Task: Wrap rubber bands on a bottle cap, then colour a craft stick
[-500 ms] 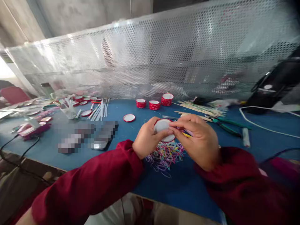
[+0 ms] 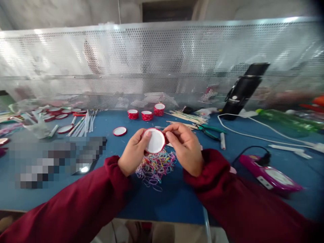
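Observation:
My left hand (image 2: 134, 152) grips a round white disc with a red rim, which looks like a jar lid (image 2: 155, 141), its thumb lying on the white face. At the disc's right edge, my right hand (image 2: 186, 145) has its thumb and fingers drawn together; what sits between the fingertips is too small to make out. Directly below both hands lies a heap of small colourful rubber bands (image 2: 157, 167) on the blue table (image 2: 162, 206). Another red-rimmed lid (image 2: 119, 131) rests flat to the left, white side up.
Red stacks of lids (image 2: 146, 115) stand toward the back. Right of them are wooden sticks (image 2: 188, 118), green-handled pliers (image 2: 209, 131), a black bottle (image 2: 243, 92) and a purple power strip (image 2: 270, 175). White sticks (image 2: 83, 125) and a cup (image 2: 37, 128) are left. Perforated metal panel (image 2: 162, 57) behind.
The view has swung to the right. My right hand has moved from the disc's white face to its right edge. My left hand still holds the disc.

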The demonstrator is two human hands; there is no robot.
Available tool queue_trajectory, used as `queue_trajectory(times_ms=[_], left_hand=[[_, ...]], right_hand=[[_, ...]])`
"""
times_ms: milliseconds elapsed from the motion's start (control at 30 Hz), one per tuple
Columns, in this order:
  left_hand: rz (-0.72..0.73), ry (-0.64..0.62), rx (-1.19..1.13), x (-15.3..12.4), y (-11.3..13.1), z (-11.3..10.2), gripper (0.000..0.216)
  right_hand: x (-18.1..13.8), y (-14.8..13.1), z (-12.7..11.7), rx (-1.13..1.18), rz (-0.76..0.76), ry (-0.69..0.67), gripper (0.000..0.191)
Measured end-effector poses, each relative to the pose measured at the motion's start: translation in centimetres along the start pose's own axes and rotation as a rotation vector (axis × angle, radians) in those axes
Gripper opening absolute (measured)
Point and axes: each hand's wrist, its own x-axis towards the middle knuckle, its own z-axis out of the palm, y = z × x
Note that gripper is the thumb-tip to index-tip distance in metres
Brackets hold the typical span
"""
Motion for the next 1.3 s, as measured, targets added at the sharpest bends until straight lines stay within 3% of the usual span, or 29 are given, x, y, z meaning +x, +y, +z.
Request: queue_trajectory(times_ms=[233,700,1033,1300], left_hand=[[-0.122,0.016,-0.169,0.2,-0.5,0.0,0.039],[0.140,0.074,0.035,0.6,0.0,-0.7,0.022],[-0.122,0.116,-0.172,0.6,0.6,-0.5,0.027],[-0.027,0.126,-0.146,0.7,0.3,-0.5,0.022]], right_hand=[[-0.2,0.0,0.2,0.017,0.015,-0.026,0.019],[-0.3,-0.3,0.1,-0.050,0.007,-0.068,0.021],[-0.2,-0.8,0.3,0.021,0.043,-0.195,0.033],[-0.2,-0.8,0.5,0.013,0.045,-0.213,0.038]])
